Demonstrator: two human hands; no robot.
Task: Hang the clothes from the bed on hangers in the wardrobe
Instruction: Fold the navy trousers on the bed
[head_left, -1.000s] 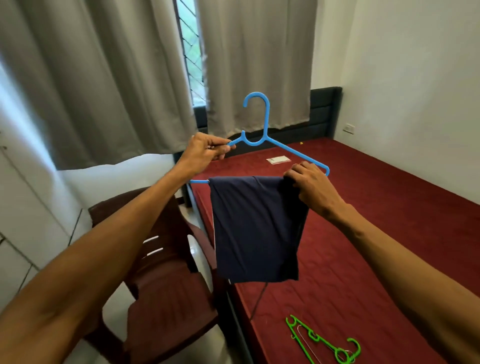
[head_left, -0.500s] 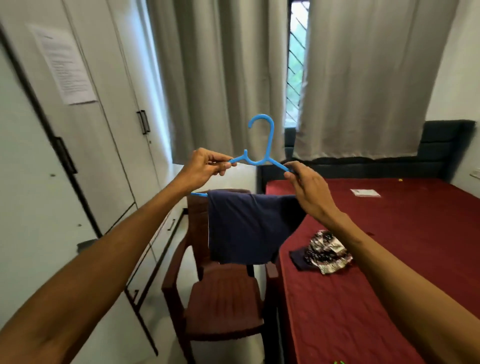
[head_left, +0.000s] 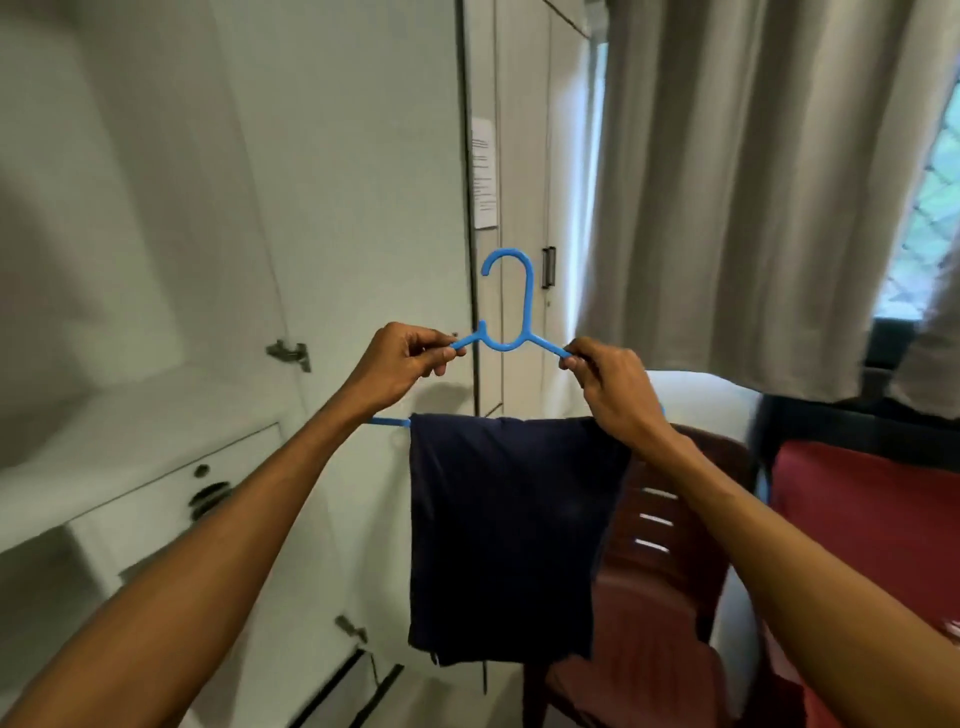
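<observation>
A blue plastic hanger (head_left: 511, 312) is held up in front of me, hook upward. A folded dark navy garment (head_left: 506, 540) hangs over its bottom bar. My left hand (head_left: 402, 366) pinches the hanger's left shoulder arm. My right hand (head_left: 605, 387) pinches the right shoulder arm. The white wardrobe (head_left: 322, 182) stands straight ahead and to the left, one door swung open, with a white drawer unit (head_left: 171, 499) inside. The red bed (head_left: 872, 525) shows at the right edge.
A dark red plastic chair (head_left: 660, 587) stands between wardrobe and bed, right behind the garment. Grey curtains (head_left: 753, 197) cover the window at upper right. A paper sheet (head_left: 484, 174) is stuck on a closed wardrobe door with a black handle (head_left: 548, 267).
My view has swung left from the bed to the wardrobe. Both hands carried the hanger with the garment along, and my right hand moved up from the garment's edge onto the hanger's shoulder arm.
</observation>
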